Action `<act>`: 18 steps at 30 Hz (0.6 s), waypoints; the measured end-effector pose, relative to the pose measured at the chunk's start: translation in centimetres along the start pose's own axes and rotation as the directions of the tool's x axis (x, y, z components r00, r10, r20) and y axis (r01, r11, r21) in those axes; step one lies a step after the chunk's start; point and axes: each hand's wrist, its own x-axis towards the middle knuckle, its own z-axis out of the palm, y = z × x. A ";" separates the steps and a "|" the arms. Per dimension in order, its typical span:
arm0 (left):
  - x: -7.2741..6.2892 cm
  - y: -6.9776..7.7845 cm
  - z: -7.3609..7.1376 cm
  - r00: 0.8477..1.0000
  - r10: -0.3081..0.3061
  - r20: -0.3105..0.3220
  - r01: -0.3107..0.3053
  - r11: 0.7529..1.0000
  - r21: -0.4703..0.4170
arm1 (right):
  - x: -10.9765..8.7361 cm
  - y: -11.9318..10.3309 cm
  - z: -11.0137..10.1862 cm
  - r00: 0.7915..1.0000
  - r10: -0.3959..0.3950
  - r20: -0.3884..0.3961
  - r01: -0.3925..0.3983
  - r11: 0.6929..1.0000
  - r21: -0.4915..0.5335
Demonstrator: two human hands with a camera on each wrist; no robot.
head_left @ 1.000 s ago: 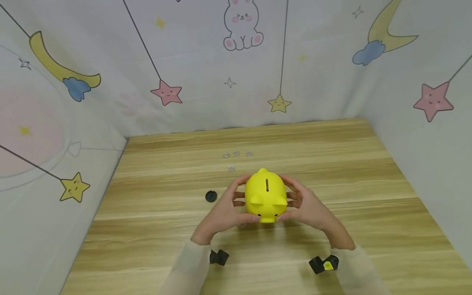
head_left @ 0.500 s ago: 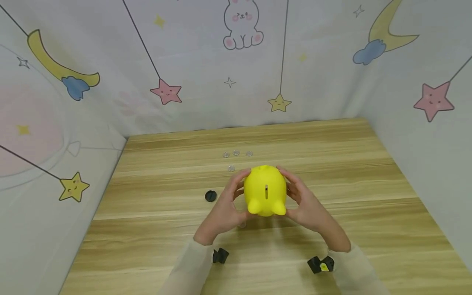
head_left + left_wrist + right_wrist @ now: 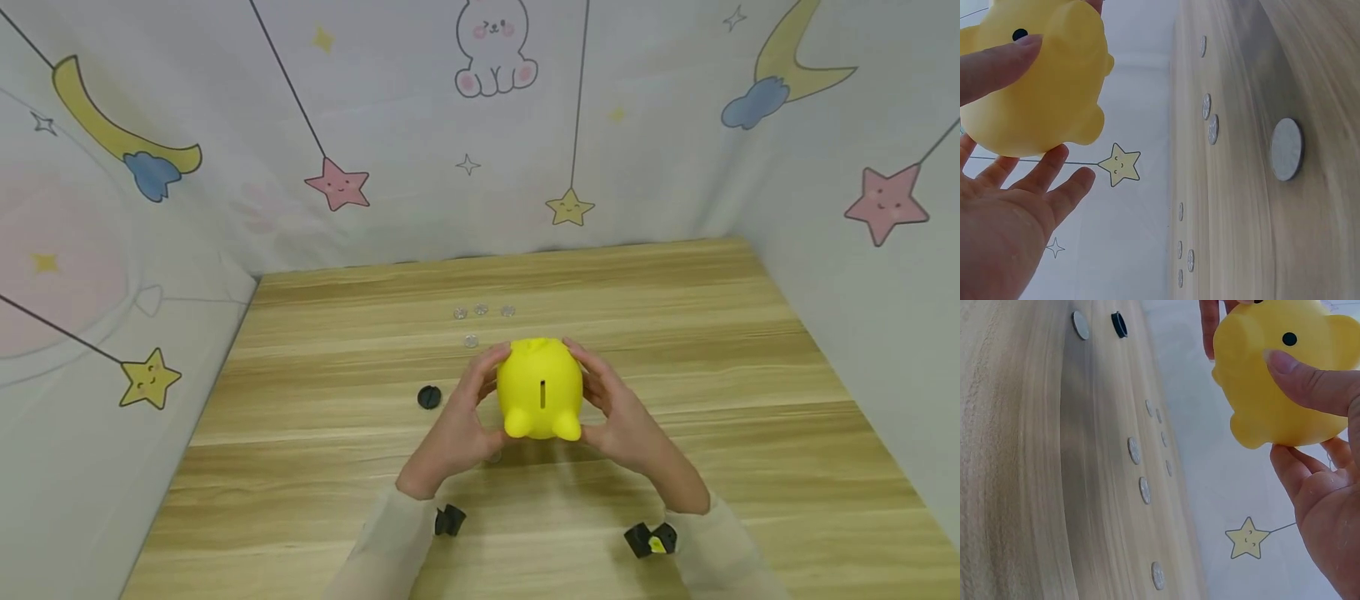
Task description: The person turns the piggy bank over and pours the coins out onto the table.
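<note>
A yellow piggy bank point(image 3: 540, 364) is held clear of the wooden table between both hands, its dark coin slot and two ears showing from above. On its left side the left hand point(image 3: 463, 421) grips it, thumb lying near one black eye in the left wrist view. From the other side the right hand point(image 3: 626, 423) grips it likewise, its thumb over the front below an eye in the right wrist view. A silver coin point(image 3: 1287, 150) lies on the table under the left hand, mostly hidden in the head view. A black round plug point(image 3: 429, 397) lies left of the left hand.
Farther back on the wooden table point(image 3: 315, 333) lie several coins point(image 3: 471, 341); more coins point(image 3: 1144, 490) show in the wrist views. A cloth wall point(image 3: 405, 125) printed with stars and moons stands behind and at both sides. Black wrist devices point(image 3: 650, 540) sit by the sleeves.
The piggy bank has tipped in the hands, so its eyes and snout have turned out of the head view and its slot has shifted toward the person. Over the last half second little has moved.
</note>
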 end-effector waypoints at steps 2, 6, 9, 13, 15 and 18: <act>-0.1 -0.1 0.0 1.000 0.000 0.000 0.000 1.000 0.002 | 0.0 0.0 0.1 1.000 -0.008 -0.001 0.008 1.000 -0.010; -0.2 -0.2 0.0 1.000 -0.026 0.006 0.026 1.000 -0.001 | -0.2 0.1 0.0 1.000 0.014 0.014 -0.014 1.000 -0.002; -0.2 0.4 -0.3 0.989 -0.142 0.043 0.144 0.988 -0.046 | -0.2 0.1 -0.5 0.993 0.098 0.071 -0.104 0.991 0.086; 0.0 1.1 -0.3 0.903 -0.419 0.094 0.425 0.904 -0.044 | 0.0 -0.3 -0.9 0.925 0.348 0.151 -0.367 0.923 0.118; 0.2 0.8 0.1 0.843 -0.530 0.095 0.533 0.846 -0.010 | 0.2 -0.6 -0.7 0.866 0.469 0.172 -0.487 0.869 0.084; 0.4 0.9 0.6 0.779 -0.623 0.076 0.623 0.782 0.022 | 0.5 -1.0 -0.2 0.798 0.575 0.181 -0.591 0.805 0.046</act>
